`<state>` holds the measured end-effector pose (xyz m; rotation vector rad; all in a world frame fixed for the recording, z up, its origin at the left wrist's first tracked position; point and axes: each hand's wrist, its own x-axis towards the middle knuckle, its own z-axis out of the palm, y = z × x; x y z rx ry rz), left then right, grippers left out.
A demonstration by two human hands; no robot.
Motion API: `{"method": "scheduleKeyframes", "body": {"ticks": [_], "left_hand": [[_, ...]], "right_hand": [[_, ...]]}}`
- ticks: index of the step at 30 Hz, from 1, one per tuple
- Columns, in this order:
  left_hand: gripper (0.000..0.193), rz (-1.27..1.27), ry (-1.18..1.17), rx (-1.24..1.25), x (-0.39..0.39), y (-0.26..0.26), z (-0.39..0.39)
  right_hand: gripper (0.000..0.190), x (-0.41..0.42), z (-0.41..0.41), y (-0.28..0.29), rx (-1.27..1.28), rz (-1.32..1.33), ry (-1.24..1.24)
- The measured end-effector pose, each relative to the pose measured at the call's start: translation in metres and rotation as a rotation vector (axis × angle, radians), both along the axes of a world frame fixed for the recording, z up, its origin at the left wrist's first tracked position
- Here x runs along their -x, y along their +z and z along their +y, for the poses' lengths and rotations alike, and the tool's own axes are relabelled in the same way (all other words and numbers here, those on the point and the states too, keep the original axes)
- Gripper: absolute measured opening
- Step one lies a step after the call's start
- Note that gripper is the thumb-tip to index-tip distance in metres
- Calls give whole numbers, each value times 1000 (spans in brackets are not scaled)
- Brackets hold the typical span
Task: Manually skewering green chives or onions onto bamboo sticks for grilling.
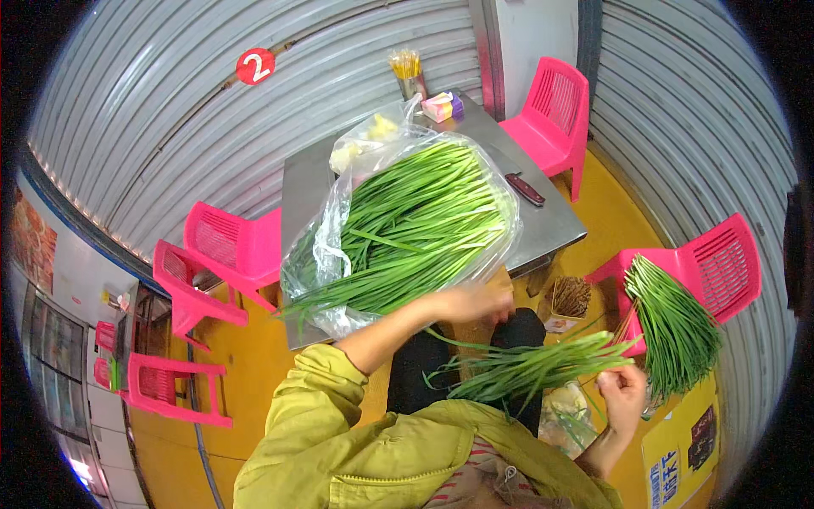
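Observation:
A loose bunch of garlic chives (528,369) lies across my lap, its pale stem ends pinched in my right hand (620,391). My left hand (480,299) is motion-blurred at the table's near edge, beside the clear plastic bag (331,248); whether its fingers hold anything is unclear. Inside that opened bag rests a large pile of garlic chives (413,223), white stems to the right and green tips to the left. Another thick bunch of chives (677,331) hangs over the seat of a pink plastic chair (725,267) to my right.
On the metal table (559,235) are a dark red-handled knife (524,189), a tissue pack (443,106) and a container of skewers or chopsticks (408,73). A box of brown sticks (569,299) and a plastic bag with scraps (566,413) stand low at right. Pink chairs (232,238) surround the table.

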<state>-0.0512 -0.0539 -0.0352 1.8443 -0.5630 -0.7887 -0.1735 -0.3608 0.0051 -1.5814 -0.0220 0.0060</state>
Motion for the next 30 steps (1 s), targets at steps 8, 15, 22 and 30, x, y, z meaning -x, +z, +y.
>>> {"method": "scheduleKeyframes", "body": {"ticks": [8, 15, 22, 30], "left_hand": [[16, -1013, 893, -351, -147, 2, 78], [13, -1174, 964, -572, -183, -7, 81], [14, -1106, 768, -757, -182, 1, 95], [18, -806, 618, -114, -103, 38, 59]], "right_hand": [[5, -12, 35, -10, 23, 109, 121], [6, -14, 40, -5, 95, 97, 60], [7, -14, 37, -11, 127, 96, 55], [7, -18, 43, -9, 93, 176, 5]]}}
